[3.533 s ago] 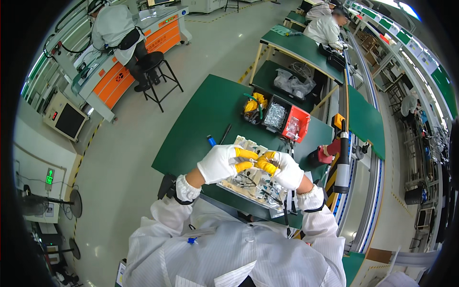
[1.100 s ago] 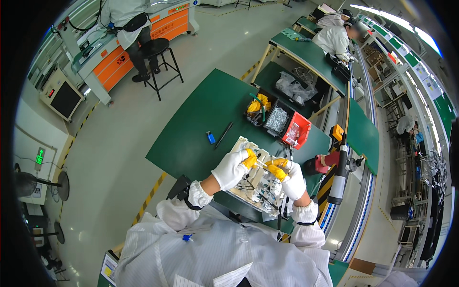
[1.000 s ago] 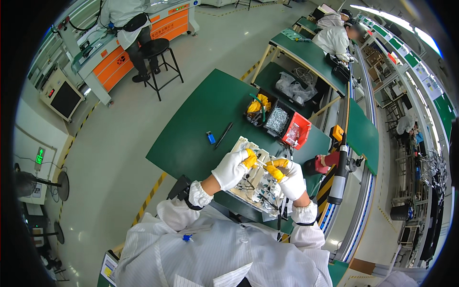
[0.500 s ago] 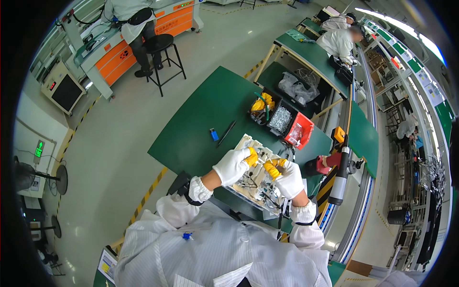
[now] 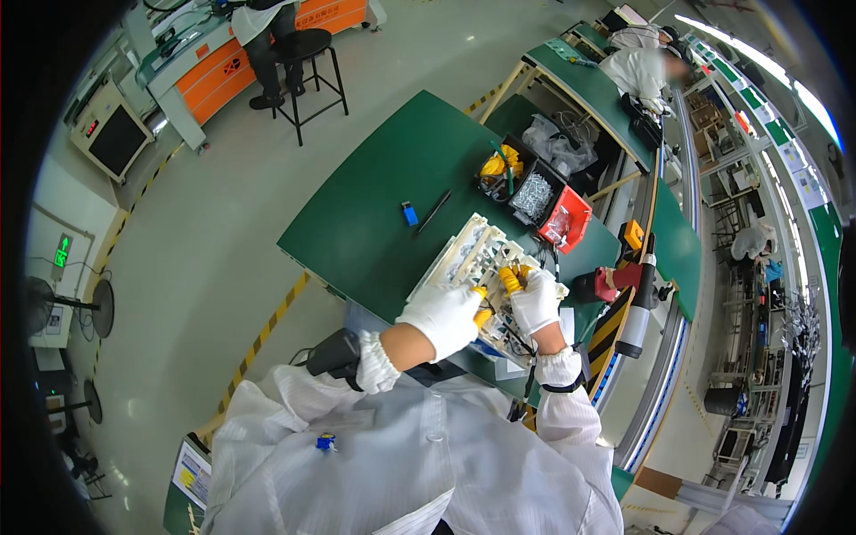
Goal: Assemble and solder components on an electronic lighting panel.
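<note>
An off-white plastic housing (image 5: 474,239) with black wires and small fittings inside lies at the near edge of the green table. My left hand (image 5: 443,319), in a white glove with yellow fingertips, is over its near left part. Its fingers are bent inward and closed; whatever lies between them is too small to name. My right hand (image 5: 536,301), gloved alike, is over the right part of the housing. Its yellow fingertips are bunched together among the wires, and what they grip is hidden.
On the green table (image 5: 374,187) lie a blue small block (image 5: 409,213) and a black pen (image 5: 434,212). Beyond the housing stand a black bin of screws (image 5: 532,196), a red bin (image 5: 566,221) and a bin with yellow-handled tools (image 5: 501,165). A red-and-black tool (image 5: 606,283) stands right.
My left hand has moved nearer to me and down off the housing's middle. My right hand has shifted slightly. The housing sits turned and farther up in view; my head has moved too.
</note>
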Demonstrator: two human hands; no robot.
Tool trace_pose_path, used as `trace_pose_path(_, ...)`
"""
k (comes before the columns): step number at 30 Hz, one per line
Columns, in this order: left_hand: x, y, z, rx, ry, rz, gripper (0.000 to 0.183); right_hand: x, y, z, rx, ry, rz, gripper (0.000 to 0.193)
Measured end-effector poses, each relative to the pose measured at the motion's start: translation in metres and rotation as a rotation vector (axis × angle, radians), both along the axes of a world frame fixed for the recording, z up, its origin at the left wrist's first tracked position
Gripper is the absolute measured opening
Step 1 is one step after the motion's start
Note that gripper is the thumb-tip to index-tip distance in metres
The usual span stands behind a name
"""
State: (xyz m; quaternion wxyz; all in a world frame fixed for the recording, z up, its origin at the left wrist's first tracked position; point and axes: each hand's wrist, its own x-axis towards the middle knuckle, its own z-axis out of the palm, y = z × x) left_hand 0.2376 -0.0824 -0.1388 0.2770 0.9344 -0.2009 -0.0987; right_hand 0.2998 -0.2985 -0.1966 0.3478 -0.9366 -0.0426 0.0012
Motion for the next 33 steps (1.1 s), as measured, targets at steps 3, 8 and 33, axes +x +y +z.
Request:
trace_pose_path(3,0.001,-0.013,-0.007,0.024,-0.026,-0.003,0.029,0.004,-0.005,-0.010,-0.074,-0.092,0.018,0.028)
trace_pose_path(8,0.008,-0.029,-0.021,0.069,-0.049,0.120,0.030,0.003,0.009,0.002,-0.195,-0.119,0.040,0.028)
trace_pose_path(33,0.032,-0.040,-0.054,0.253,-0.282,-0.065,0.043,-0.007,0.029,0.018,-0.112,-0.078,-0.124,0.016)
